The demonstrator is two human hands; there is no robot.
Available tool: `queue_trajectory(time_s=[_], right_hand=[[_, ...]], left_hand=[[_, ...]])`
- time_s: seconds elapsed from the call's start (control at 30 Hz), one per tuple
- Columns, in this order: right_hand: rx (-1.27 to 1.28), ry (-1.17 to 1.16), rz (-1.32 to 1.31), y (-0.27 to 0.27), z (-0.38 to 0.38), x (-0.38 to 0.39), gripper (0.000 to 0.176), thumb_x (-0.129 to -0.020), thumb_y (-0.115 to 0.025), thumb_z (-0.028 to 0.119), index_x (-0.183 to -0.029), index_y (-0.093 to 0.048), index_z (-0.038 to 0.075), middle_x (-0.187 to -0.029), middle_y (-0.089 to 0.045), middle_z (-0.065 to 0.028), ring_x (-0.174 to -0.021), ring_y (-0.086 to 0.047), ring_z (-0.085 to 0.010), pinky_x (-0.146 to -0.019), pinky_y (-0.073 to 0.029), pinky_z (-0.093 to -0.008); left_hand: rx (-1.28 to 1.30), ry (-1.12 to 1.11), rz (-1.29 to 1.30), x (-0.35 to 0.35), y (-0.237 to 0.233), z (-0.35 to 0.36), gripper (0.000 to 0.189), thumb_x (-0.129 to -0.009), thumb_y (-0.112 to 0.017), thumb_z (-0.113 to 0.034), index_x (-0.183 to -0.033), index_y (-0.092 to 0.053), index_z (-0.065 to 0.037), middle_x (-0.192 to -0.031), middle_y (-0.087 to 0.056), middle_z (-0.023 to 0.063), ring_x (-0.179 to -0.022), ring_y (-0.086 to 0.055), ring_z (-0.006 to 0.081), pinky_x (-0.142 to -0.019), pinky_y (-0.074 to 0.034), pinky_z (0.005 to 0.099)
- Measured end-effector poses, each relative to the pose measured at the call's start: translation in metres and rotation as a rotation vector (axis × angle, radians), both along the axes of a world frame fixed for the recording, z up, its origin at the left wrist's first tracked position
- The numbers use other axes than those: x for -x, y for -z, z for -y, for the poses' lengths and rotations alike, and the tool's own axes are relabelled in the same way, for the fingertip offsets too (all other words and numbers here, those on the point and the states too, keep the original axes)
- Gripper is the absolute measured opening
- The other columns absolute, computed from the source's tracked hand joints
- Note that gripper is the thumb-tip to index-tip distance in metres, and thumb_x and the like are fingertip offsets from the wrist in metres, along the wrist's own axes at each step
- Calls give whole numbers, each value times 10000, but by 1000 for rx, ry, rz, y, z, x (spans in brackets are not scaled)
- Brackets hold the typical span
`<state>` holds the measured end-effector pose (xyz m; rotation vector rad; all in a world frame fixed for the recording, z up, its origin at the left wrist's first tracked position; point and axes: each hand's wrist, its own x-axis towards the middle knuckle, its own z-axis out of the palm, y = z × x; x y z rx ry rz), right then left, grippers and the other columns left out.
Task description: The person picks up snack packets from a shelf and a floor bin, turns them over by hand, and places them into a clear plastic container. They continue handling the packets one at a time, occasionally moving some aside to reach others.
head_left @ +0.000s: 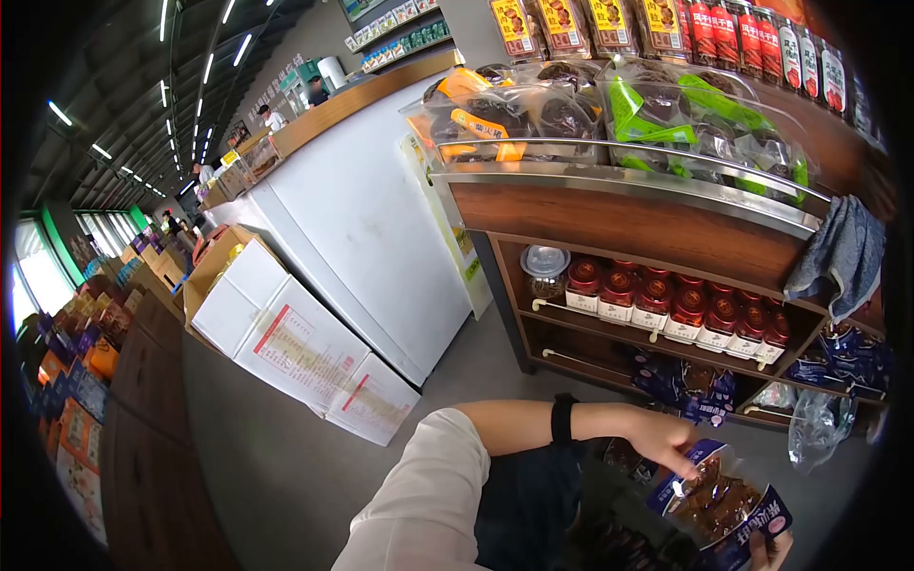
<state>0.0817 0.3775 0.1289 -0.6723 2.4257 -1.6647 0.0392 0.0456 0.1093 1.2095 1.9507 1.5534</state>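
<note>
My left hand (pixel 661 440), with a black band at its wrist, grips the upper corner of a purple-edged food bag (pixel 716 504). Dark brown pieces of food show through the bag's clear window. At the bag's lower right edge, my right hand (pixel 773 550) has its fingers closed on it; most of this hand lies outside the view. Similar purple bags (pixel 705 388) lie on the low shelf just beyond my left hand. More dark packages (pixel 624 547) sit in shadow below my forearm, too dim to make out well.
Red-lidded jars (pixel 652 300) line the middle shelf. Bagged dark goods with orange and green bands (pixel 666 114) fill the top, behind a metal rail. A grey towel (pixel 843 257) hangs at the right. An open carton (pixel 295 333) leans by a white counter (pixel 352 209).
</note>
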Motion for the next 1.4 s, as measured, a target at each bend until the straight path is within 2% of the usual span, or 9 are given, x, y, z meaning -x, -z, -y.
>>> queue_trajectory(time_s=[0.17,0.23,0.43,0.5,0.6,0.7,0.93,1.17,1.4], right_hand=[[41,57,-50,-4,6,-3,165,-838,-534,-11,-991,-574,-60,-879,-612,-79,-743,-518,-131,-689,-436,-260],[0,34,0,-11,7,-4,184,-841,-532,-6,-1013,-573,-59,-915,-612,-98,-786,-525,-139,-730,-429,-255],[-25,109,-36,31,-52,3,360,-820,-509,-42,-1177,-483,1,-1163,-513,-102,-1112,-460,-204,-972,-311,-330],[-121,193,-44,14,-32,-5,326,-780,-554,-57,-1101,-542,-4,-1025,-574,-120,-1009,-535,-217,-869,-394,-307],[-333,118,126,16,-31,-2,373,-808,-535,-1,-1179,-493,0,-716,-553,-146,-635,-533,-131,-619,-418,-244],[-504,121,383,33,-34,-1,371,-837,-487,51,-1207,-497,80,-655,-525,-159,-531,-518,-136,-558,-441,-271],[-1037,-41,94,142,-51,5,468,-756,-507,21,-1194,-516,184,-784,-616,-180,-646,-600,-332,-619,-497,-398],[-843,130,-223,134,-47,0,484,-737,-530,11,-1174,-531,221,-773,-627,-128,-592,-580,-337,-579,-504,-402],[-1161,-57,95,181,-57,-10,540,-772,-508,44,-1281,-407,194,-689,-594,-196,-615,-581,-362,-588,-478,-422]], left_hand=[[120,-7,7,-9,-6,0,245,-890,-480,-206,-874,-509,37,-713,-626,85,-607,-613,167,-578,-463,293],[84,-18,398,-9,-4,-2,252,-906,-440,-177,-836,-495,59,-663,-617,103,-543,-633,172,-562,-478,265],[22,-11,575,7,9,3,334,-900,-485,-255,-1055,-423,34,-784,-621,160,-672,-628,190,-585,-511,294],[88,6,580,11,10,6,498,-929,-406,-306,-1306,-301,3,-798,-629,138,-729,-616,180,-664,-495,289],[273,1,573,12,10,9,426,-964,-290,-283,-1284,-377,-16,-796,-634,108,-726,-616,166,-695,-494,286],[350,11,571,3,11,7,371,-962,-316,-221,-1264,-399,-23,-815,-631,119,-747,-612,172,-710,-493,281],[563,77,383,0,10,-2,356,-952,-354,-217,-1271,-412,-69,-845,-641,108,-820,-612,175,-754,-446,284],[611,74,402,2,13,-2,379,-943,-357,-205,-1280,-391,-35,-861,-636,110,-857,-602,198,-827,-430,300],[638,90,346,2,16,-2,351,-935,-392,-234,-1261,-433,-109,-862,-638,82,-757,-586,170,-691,-434,276]])
